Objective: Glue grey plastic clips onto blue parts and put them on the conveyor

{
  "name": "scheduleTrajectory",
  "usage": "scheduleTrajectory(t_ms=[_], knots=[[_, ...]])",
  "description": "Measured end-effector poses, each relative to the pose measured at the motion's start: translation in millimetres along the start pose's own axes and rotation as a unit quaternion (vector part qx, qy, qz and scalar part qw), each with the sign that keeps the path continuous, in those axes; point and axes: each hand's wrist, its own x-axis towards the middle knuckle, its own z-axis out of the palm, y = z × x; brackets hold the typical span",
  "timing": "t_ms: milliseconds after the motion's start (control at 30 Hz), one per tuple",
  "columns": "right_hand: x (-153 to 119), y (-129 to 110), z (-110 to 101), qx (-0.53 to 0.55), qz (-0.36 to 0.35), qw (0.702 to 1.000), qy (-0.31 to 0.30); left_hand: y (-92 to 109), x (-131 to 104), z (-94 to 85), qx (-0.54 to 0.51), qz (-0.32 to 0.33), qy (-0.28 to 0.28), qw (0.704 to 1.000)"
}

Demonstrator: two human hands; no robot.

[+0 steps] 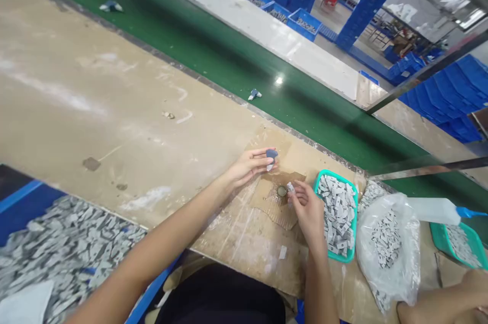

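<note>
Dark Piece and Pale Piece Held Left of the Green Basket

In the head view, the left hand [251, 165] held a dark piece [271, 153] at its fingertips, left of the green basket [355, 214] and above the tabletop [213, 136]. The piece was small, smooth-looking and blue-gray, with a rounded outline and a white part showing at its lower end. The right hand [308, 207], closer to the basket, pinched a pale piece [291, 187] between thumb and fingers; it was light gray and small, its finer shape too small to tell.

Left of the basket, just beside the pale piece, sat a round cap [281, 191] on brown cardboard [263, 197]. Light gray parts [337, 207] filled the basket. Right of it lay a clear plastic bag [409, 263] of similar parts and a white bottle [434, 210] with a blue nozzle. Beyond it ran a green belt [213, 59].
</note>
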Motion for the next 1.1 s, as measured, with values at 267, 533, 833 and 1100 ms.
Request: scheduleTrajectory(t_ms=[267, 533, 833, 1100], knots=[[-8.5, -3.2, 4.9, -0.185, -0.17, 0.968, 0.019, -3.5, -4.5, -2.2, -0.031, -0.011, -0.056, 0.998], [-10.0, -2.4, 6.5, -0.239, -0.214, 0.947, 0.014, -2.7, -9.5, -3.3, -0.001, -0.012, -0.084, 0.996], [-9.5, -0.2, 7.7, -0.26, -0.212, 0.942, 0.003, -5.8, -10.2, -4.3, -0.037, 0.003, -0.088, 0.995], [-9.3, 1.5, 8.6, -0.263, -0.201, 0.944, -0.006, -8.9, -9.5, -5.1, -0.037, 0.008, -0.087, 0.996]])
